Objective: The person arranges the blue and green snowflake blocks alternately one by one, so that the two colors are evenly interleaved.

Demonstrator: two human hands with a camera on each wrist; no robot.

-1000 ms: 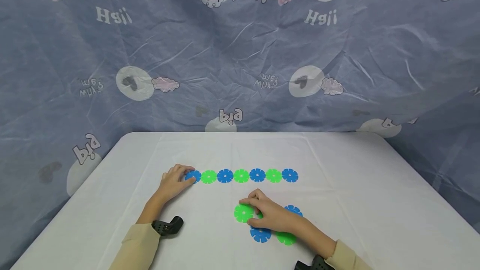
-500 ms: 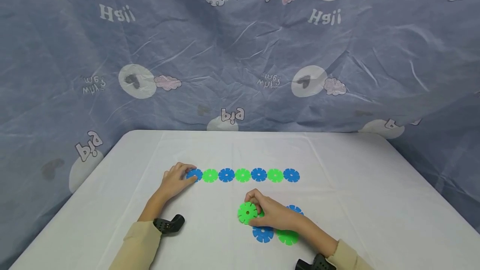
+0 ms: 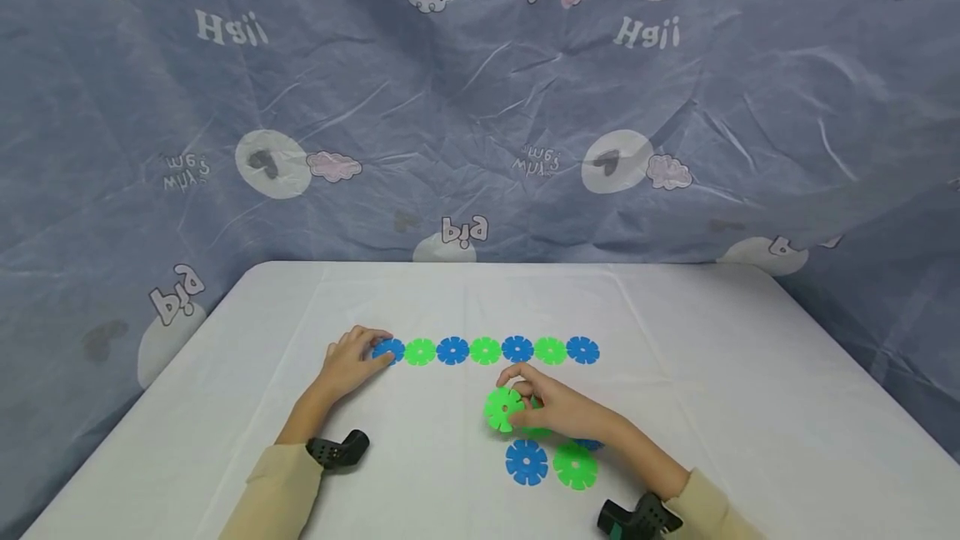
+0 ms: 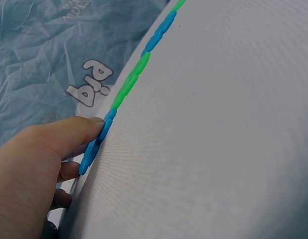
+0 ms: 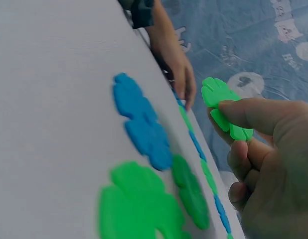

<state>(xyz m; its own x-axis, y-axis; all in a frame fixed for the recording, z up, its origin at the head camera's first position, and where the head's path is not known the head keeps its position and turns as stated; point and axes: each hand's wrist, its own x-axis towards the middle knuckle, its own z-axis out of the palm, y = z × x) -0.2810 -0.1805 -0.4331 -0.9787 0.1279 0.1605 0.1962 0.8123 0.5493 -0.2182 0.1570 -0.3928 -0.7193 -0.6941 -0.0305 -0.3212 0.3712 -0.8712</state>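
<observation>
A row of blue and green notched plastic discs, the interlocking kind, runs across the white table. At its left end my left hand [image 3: 352,365] holds the blue disc [image 3: 387,350] by its edges, with the thumb on the near side in the left wrist view. My right hand [image 3: 555,404] pinches a green disc [image 3: 503,410] between thumb and fingers, lifted off the table and tilted. Beneath that hand lie a loose blue disc [image 3: 527,462], a green disc [image 3: 576,466], and another green disc [image 3: 536,432] partly hidden by the fingers. My right forearm covers most of another blue disc [image 3: 590,444].
The row continues rightward from the left hand through a green disc [image 3: 420,351] to a blue disc [image 3: 582,349] at its right end. A patterned blue-grey cloth [image 3: 450,107] hangs behind the table [image 3: 750,407]. Each wrist wears a black camera mount.
My right hand has picked the green disc up from the table and moved it slightly right and away from me, uncovering more of the loose discs. My left hand stays at the row's left end.
</observation>
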